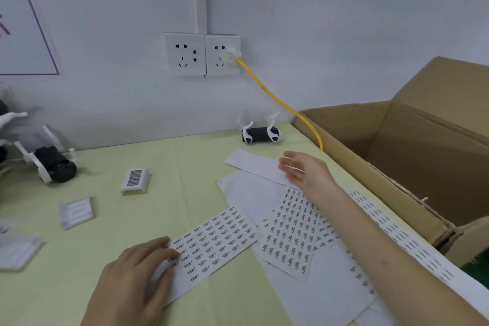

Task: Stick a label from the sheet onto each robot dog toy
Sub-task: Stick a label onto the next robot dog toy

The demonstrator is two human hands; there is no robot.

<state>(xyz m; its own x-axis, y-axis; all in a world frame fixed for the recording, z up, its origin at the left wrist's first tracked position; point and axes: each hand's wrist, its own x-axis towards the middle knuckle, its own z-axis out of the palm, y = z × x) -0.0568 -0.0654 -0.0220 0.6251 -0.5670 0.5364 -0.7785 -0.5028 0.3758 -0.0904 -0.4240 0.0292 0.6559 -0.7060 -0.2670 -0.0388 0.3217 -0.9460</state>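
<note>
A label sheet [219,238] with rows of small printed labels lies on the pale green table [148,209]. My left hand [135,280] presses flat on the sheet's near left end. More label sheets [291,235] lie to its right under my right forearm. My right hand [304,169] hovers with straight fingers above a blank white strip [254,164], holding nothing. One black and white robot dog toy [260,133] lies on its back at the wall, just beyond that hand. Another robot dog toy [53,163] lies at the far left.
An open cardboard box [397,140] stands at the right edge of the table. A yellow cable [285,106] runs from the wall socket [222,55] down beside the box. Small white plastic covers [135,180] lie at the left, one with a barcode.
</note>
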